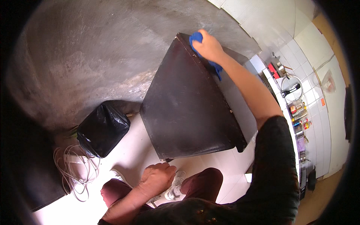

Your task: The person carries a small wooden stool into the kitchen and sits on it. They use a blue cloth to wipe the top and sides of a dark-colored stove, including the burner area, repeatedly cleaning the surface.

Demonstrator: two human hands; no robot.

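Observation:
A blue cloth (pixel 196 38) is bunched under my right hand (pixel 209 46), which presses it on the far top edge of a dark brown piece of furniture with flat panels (pixel 188 104). Part of the cloth hangs down beyond that edge. The edge shows small chips and pale worn spots. My left hand (pixel 159 177) is curled above my knees, close to the near lower corner of the furniture. No object shows in it, and its palm side is hidden.
A bin-shaped thing covered in black plastic (pixel 104 129) stands at the left, near a coiled white cable with a power strip (pixel 76 159). A stained grey wall (pixel 84 56) rises behind. Along the right runs a kitchen counter with a pot (pixel 278 67), a glass lid (pixel 292 88) and several bottles.

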